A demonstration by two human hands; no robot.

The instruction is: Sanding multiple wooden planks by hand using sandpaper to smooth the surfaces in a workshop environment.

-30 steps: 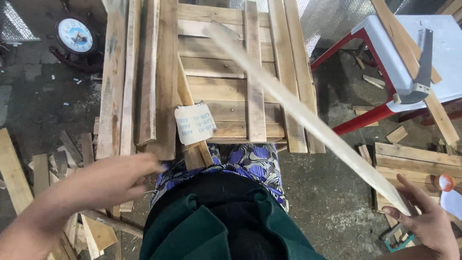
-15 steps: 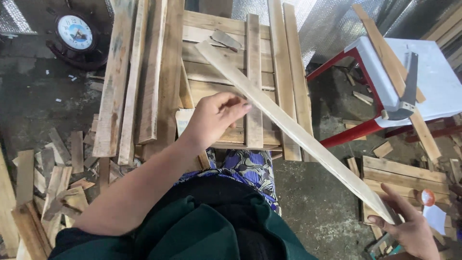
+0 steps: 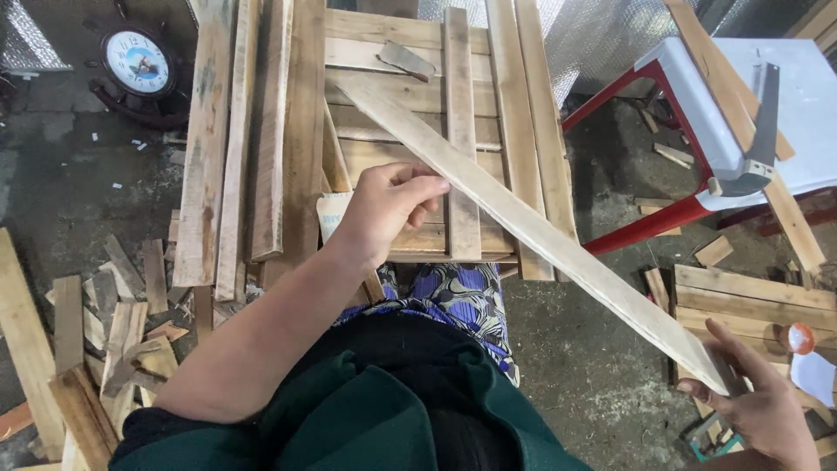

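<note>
A long pale wooden slat (image 3: 523,218) runs diagonally from the upper middle down to the lower right, above a wooden pallet (image 3: 388,44). My right hand (image 3: 758,401) grips the slat's near end at the lower right. My left hand (image 3: 384,205) reaches over the pallet, fingertips touching the slat's edge near its middle, fingers bent. A piece of sandpaper (image 3: 330,214) lies partly hidden under that hand. A small flat wood scrap (image 3: 405,59) rests on the pallet near the slat's far end.
Loose planks (image 3: 209,148) lean on the pallet's left side. Scrap wood pieces (image 3: 105,323) litter the floor at left. A round clock (image 3: 135,61) sits at upper left. A white table with red legs (image 3: 689,105) holds a board and a hatchet (image 3: 758,131).
My left hand swung in from the lower left up over the pallet to the slat's middle. The slat's far end dropped lower toward the pallet; my right hand kept its hold.
</note>
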